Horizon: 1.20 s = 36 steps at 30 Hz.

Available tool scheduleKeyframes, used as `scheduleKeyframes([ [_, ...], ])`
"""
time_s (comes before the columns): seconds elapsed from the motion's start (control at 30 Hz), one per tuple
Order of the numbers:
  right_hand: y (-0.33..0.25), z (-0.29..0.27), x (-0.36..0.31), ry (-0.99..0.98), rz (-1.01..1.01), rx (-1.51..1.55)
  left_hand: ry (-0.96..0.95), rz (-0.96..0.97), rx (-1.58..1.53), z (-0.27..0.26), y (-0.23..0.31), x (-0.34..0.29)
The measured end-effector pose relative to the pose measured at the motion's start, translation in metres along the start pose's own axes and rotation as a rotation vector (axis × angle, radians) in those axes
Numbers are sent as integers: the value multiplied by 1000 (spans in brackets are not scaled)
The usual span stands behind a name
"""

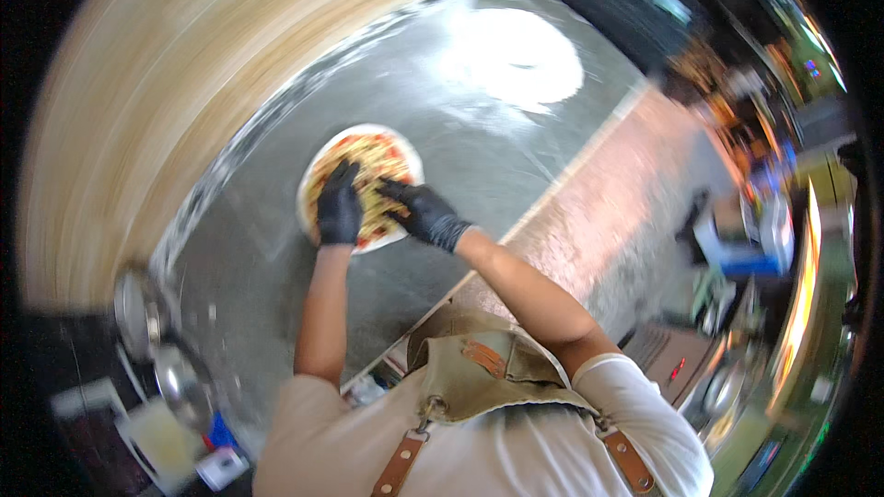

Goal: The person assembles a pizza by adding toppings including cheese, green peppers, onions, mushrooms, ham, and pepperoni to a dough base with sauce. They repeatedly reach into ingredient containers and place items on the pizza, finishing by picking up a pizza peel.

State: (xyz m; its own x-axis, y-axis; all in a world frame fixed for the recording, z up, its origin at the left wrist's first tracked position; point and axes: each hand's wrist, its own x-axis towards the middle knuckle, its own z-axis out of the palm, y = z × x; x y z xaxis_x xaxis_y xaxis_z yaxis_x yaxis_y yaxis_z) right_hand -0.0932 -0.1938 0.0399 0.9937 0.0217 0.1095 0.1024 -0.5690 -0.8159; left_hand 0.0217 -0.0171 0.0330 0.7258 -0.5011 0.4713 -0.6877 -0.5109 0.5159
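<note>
While a lot of the frame is smeared with blur, the pizza (371, 149) is easy to spot: it's lying flat on the grey counter (249, 221), left of centre, with a pale rim and yellow and red toppings. Both hands are over it in black gloves. The left hand (340, 207) covers the left side, fingers stretched out toward the top of the frame and not curled round anything. The right hand (424, 213) comes in over the right edge, fingers straight and a bit spread, pointing left, also not gripping. Can't tell how hard either one is pressing, or if the fingertips really touch the toppings. The two hands are near each other but apart. Up top, right of centre, there's a big white powdery patch (516, 55) on the counter, with a dark box-like thing (599, 9) past it in the upper right. Round metal containers (184, 387) sit lower left, and an olive apron (497, 359) fills the bottom middle.
</note>
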Motion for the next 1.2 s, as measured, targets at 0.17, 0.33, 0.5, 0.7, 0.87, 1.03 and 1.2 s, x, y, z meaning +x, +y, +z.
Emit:
scheduleKeyframes([
  [0.17,19,-85,-178,377,125,158,-94,137,-417,59,141,-47],
  [0.33,-23,-146,-498,1042,471,-6,-625,289,-736,89,332,-184],
  [0.5,-119,-79,-883,2012,411,12,-1170,564,-742,103,464,-324],
  [0.7,-262,134,-1341,2468,1319,-825,-1483,619,-464,176,587,-484],
  [0.87,-294,300,-1564,2215,2213,-676,-1721,687,-91,189,620,-542],
  [1.03,-246,388,-1709,2176,2227,-184,-1884,476,208,195,645,-536],
  [1.2,-169,416,-1795,1834,2358,-69,-1928,211,330,200,670,-556],
])
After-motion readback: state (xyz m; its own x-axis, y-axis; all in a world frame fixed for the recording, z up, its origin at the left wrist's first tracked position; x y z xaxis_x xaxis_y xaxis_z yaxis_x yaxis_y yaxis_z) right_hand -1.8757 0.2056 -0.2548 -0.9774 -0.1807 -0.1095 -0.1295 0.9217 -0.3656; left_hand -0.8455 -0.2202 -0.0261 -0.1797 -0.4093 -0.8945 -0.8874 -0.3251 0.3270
